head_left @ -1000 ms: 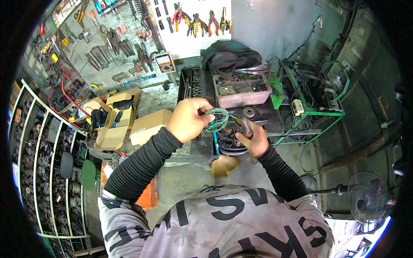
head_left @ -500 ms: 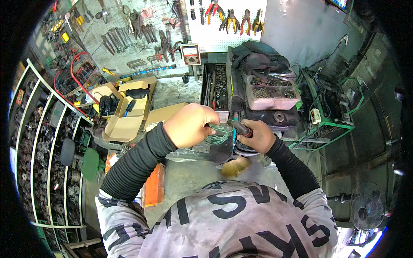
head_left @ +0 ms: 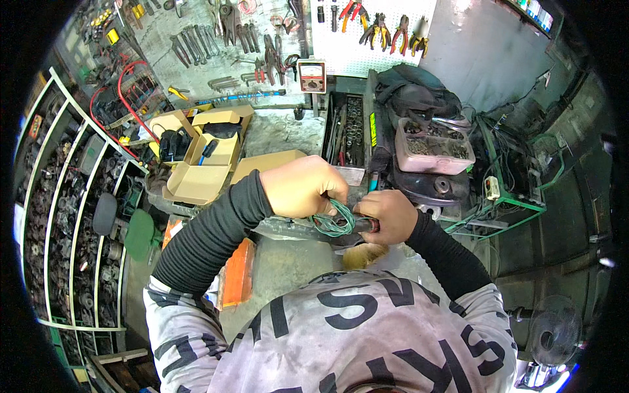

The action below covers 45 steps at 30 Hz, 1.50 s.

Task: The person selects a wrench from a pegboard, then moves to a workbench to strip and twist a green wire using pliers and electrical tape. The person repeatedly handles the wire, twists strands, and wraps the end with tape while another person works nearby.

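My left hand (head_left: 303, 187) is closed on a loose coil of thin green wire (head_left: 335, 220), pinching its upper loops. To its right, my right hand (head_left: 392, 216) wraps round a dark, rounded tool (head_left: 365, 225) with a reddish end. Much of that tool is hidden by my fingers and the coil, so its exact kind does not show. The coil lies against the tool's left end, and the two hands are close together over the near edge of the workbench.
Open cardboard boxes (head_left: 192, 183) lie on the left of the bench. Behind my hands stands a long tray of sockets (head_left: 354, 171). A pink compartment box (head_left: 432, 164) of small parts sits to the right. A metal rack (head_left: 78, 114) bounds the left; an orange box (head_left: 240, 272) is below.
The dark tool has turned from pointing up and away to lying more level, toward the left. My hands have come closer, bringing the green coil against it. The view has shifted slightly.
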Motion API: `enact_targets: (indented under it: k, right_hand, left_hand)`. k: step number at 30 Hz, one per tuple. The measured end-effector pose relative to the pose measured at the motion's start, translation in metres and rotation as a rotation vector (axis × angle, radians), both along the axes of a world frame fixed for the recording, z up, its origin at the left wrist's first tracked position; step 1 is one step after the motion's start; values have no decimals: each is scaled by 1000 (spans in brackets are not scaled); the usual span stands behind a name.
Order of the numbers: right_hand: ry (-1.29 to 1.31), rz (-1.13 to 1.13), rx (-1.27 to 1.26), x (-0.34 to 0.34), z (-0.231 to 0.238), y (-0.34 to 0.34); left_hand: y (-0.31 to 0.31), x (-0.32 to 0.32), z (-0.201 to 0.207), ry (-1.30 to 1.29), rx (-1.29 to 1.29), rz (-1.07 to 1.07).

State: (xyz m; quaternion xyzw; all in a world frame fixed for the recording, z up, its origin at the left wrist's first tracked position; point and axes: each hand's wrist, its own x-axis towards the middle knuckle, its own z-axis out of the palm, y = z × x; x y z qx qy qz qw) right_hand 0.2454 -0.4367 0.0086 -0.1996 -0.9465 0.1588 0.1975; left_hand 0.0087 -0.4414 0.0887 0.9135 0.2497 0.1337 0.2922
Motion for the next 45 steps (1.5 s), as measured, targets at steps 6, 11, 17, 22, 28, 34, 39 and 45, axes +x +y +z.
enact_targets:
  k: [6, 11, 17, 22, 28, 34, 39, 45]
  right_hand:
    - [201, 80, -175, 1, -9, 6]
    - [292, 125, -152, -1, -7, 17]
    - [405, 116, -137, 7, -12, 57]
    - [390, 163, -294, 14, -21, 97]
    - [414, 188, -426, 13, -42, 134]
    - [525, 91, -674, 5, -37, 145]
    - [425, -25, -683, -9, -41, 154]
    - [433, -160, -607, -55, -35, 156]
  left_hand:
    - [13, 1, 11, -13, -205, -43]
    - [28, 6, 6, -88, -264, -34]
    - [63, 15, 0, -79, -238, 47]
    - [99, 28, -10, -69, -338, 133]
    - [126, 38, -26, -131, -415, 212]
    - [134, 43, -45, -260, 74, 323]
    - [141, 29, -57, -318, 114, 350]
    - [150, -14, -71, -427, 54, 375]
